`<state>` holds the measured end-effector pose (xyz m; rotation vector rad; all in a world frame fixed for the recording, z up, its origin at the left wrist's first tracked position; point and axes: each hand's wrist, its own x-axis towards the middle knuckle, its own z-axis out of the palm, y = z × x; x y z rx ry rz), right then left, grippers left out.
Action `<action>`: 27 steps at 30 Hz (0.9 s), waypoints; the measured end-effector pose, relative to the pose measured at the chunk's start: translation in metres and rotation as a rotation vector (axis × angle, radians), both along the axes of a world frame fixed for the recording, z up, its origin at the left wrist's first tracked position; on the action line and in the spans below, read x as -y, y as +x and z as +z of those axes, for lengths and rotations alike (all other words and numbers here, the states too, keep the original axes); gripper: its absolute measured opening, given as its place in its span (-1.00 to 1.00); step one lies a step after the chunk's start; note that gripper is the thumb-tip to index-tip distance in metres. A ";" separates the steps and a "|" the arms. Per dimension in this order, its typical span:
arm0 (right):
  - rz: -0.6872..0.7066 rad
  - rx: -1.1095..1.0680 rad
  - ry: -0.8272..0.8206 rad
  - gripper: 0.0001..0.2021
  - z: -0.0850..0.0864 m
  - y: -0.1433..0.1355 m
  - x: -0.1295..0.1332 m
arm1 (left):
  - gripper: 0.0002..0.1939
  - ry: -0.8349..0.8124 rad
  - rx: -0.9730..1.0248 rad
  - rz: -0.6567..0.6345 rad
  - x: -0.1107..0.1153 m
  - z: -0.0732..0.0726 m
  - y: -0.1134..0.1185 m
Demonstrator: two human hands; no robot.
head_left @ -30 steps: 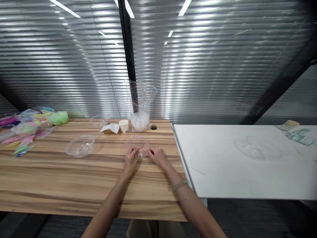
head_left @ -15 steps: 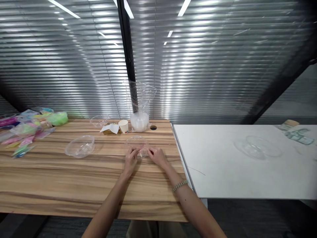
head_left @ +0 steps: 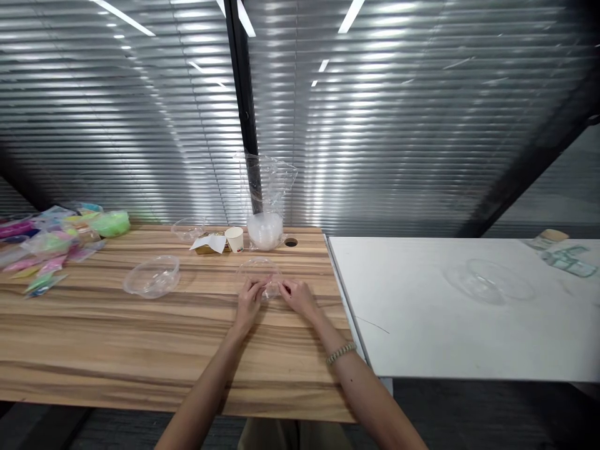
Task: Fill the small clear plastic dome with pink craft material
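Observation:
My left hand (head_left: 250,300) is closed in a pinch at the near left side of a clear round plastic bowl (head_left: 257,265). Opposite it, my right hand (head_left: 299,296) pinches too, its fingertips a short way from the left ones. Between the fingertips shows a small, thin, pinkish see-through thing (head_left: 272,284), too faint to name. Both hands seem to have hold of it, over the bowl's near part. My fingers hide some of the bowl's near rim.
Left of the hands sits another clear bowl (head_left: 152,278). Behind stand a paper cup (head_left: 235,239), a small box (head_left: 209,243) and a bag of white stuff (head_left: 265,231). Colourful packets (head_left: 51,240) lie far left. A white table (head_left: 412,331) adjoins on the right, with clear lids (head_left: 499,280).
Both hands stay in nearly the same place, still pinching over the bowl. The whole view has shifted very slightly.

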<state>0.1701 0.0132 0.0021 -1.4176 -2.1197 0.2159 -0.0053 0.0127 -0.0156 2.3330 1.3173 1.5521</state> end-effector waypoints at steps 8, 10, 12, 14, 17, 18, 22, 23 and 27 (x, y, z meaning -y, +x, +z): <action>0.011 -0.016 0.001 -0.75 0.002 0.001 0.001 | -0.77 -0.025 -0.015 -0.034 -0.002 -0.002 0.000; 0.011 -0.018 -0.002 -0.75 0.002 0.001 0.001 | -0.76 -0.034 -0.016 -0.043 -0.002 -0.001 0.000; 0.018 -0.020 -0.001 -0.74 0.002 0.001 0.001 | -0.74 -0.044 -0.016 -0.050 -0.002 -0.001 0.000; 0.029 -0.023 0.002 -0.74 0.001 0.002 0.001 | -0.73 -0.051 -0.015 -0.054 -0.001 -0.001 0.000; 0.034 -0.027 0.004 -0.74 0.000 0.001 0.001 | -0.73 -0.057 -0.014 -0.056 -0.002 -0.002 0.000; 0.035 -0.028 0.004 -0.74 0.000 0.001 0.000 | -0.73 -0.061 -0.016 -0.056 -0.002 -0.002 0.000; 0.041 -0.029 0.007 -0.76 0.000 0.001 0.000 | -0.70 -0.091 -0.026 -0.055 -0.002 -0.002 0.000; 0.043 -0.030 0.008 -0.76 0.000 0.001 0.000 | -0.70 -0.100 -0.028 -0.056 -0.001 -0.002 0.000; 0.061 -0.035 0.010 -0.74 0.000 0.001 0.000 | -0.72 -0.136 -0.033 -0.050 -0.001 -0.002 0.000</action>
